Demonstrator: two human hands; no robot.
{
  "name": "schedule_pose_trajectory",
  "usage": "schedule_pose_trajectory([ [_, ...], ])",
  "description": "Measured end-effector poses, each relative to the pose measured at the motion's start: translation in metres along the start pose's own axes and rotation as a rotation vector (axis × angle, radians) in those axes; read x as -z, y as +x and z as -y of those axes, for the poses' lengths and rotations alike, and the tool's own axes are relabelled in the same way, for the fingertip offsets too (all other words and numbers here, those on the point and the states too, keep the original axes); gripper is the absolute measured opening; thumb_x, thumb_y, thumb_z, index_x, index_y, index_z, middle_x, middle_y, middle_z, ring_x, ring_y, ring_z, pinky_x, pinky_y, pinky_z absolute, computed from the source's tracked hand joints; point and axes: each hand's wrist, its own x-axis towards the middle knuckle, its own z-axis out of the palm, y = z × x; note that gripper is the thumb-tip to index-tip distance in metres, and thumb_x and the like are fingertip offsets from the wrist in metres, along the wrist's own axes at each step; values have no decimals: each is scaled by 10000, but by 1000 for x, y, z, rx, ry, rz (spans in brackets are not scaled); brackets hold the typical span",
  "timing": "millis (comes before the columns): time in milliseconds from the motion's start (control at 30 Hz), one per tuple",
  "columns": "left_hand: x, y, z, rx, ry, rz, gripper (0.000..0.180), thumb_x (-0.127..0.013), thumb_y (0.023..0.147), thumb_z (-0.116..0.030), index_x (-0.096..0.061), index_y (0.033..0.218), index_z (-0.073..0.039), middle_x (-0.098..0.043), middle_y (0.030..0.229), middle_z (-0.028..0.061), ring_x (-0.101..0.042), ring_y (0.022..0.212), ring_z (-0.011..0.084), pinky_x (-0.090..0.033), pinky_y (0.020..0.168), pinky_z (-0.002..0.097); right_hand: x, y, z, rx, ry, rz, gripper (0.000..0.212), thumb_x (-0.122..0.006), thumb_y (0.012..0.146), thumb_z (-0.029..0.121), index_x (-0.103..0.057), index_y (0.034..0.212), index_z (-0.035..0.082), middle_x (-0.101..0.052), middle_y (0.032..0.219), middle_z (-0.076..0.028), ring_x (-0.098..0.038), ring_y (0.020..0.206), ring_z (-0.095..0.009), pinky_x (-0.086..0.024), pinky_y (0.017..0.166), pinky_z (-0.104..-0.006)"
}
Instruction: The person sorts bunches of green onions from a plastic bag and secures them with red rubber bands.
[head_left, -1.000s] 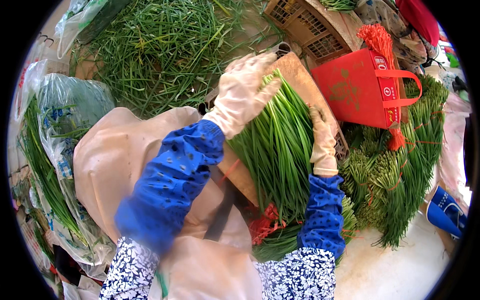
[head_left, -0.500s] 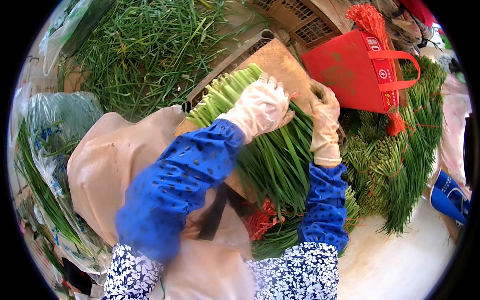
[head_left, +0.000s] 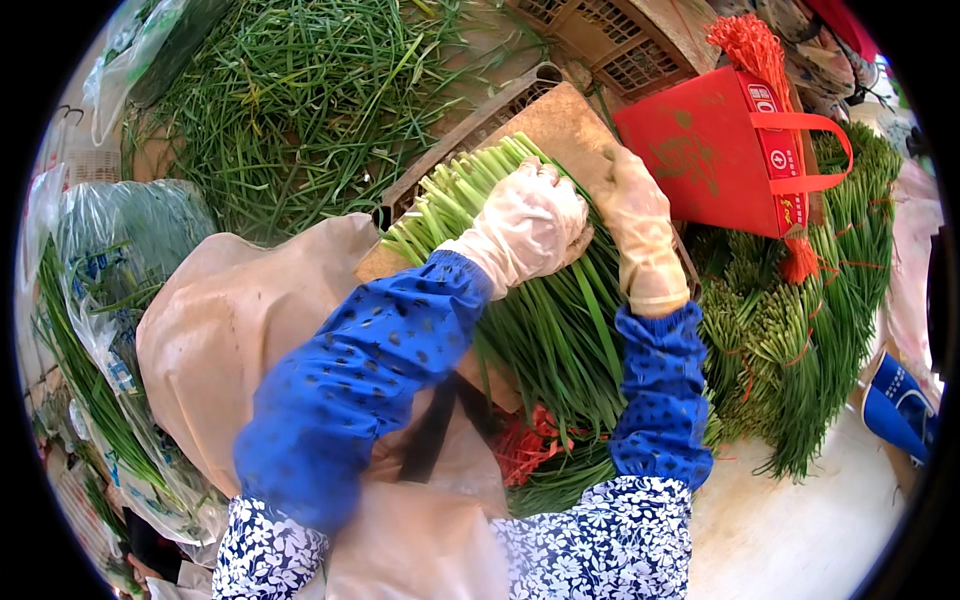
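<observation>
Watching the left grip (head_left: 532, 222): I see it gloved in off-white and laid across the green bunch (head_left: 552, 330), fingers curled over the stalks, grasping them a little below their pale ends.

Right grip (head_left: 642, 232): gloved the same way, it is at the right-hand side of the board (head_left: 568, 118), just beside the bunch, with its fingers bent; from here I cannot tell whether it clenches anything.

Green bunch: it lies slantwise on the tan board, pale stem ends fanned toward the upper left, dark leaves running toward the lower right.

Board: I can make out its bare far corner beyond both grips, with a brown frame (head_left: 455, 140) along its upper-left edge.

Blue sleeves (head_left: 375, 350): dark-spotted covers on both forearms, the left one partly blurred in my view.

Red bag (head_left: 685, 150): it sits near the right grip, smudged with green, an orange-red hank of string (head_left: 752, 48) at its top.

Tied bunches (head_left: 815, 335): they are heaped below and right of the bag, thin red ties around several.

Loose leaves (head_left: 300, 110): I see a wide, tangled pile at the upper left.

Apron (head_left: 235, 315): pale beige, draped over the person's lap.

Red strings (head_left: 528, 448): bundled near the lap, below the bunch's leaves.
</observation>
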Motion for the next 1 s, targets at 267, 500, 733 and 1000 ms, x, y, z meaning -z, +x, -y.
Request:
schedule_pose_trajectory([
  [267,0,5,4,18,45,-89,420,-619,847,-380,-653,1040,-7,-593,1242,223,-573,1094,364,-435,967,456,-20,-35,-29,-8,-75,-46,313,-617,842,93,-604,1154,68,-676,982,-203,-659,930,-364,-513,763,-445],
  [500,-5,11,-4,19,-47,-102,367,-670,739,-369,-686,914,-48,-668,881,155,-639,893,351,-435,964,496,-38,-42,-102,-130,479,-56,464,-722,888,209,-584,1271,-11,-660,966,-92,-590,826,-155,-493,774,-281],
  [733,-14,5,2,58,-98,-115,362,-662,752,-387,-696,891,-54,-686,882,146,-652,895,339,-426,955,497,-40,-37,-88,-90,480,140,602,-623,773,-88,-535,1358,17,-618,944,-19,-521,752,-98,-456,693,-226],
  [1000,-14,1,10,65,-149,-131,352,-661,746,-381,-726,797,-39,-676,798,159,-653,835,327,-476,871,454,33,-44,-69,-536,1007,226,462,-636,830,65,-555,1275,-29,-566,828,6,-506,642,-69,-430,592,-222],
])
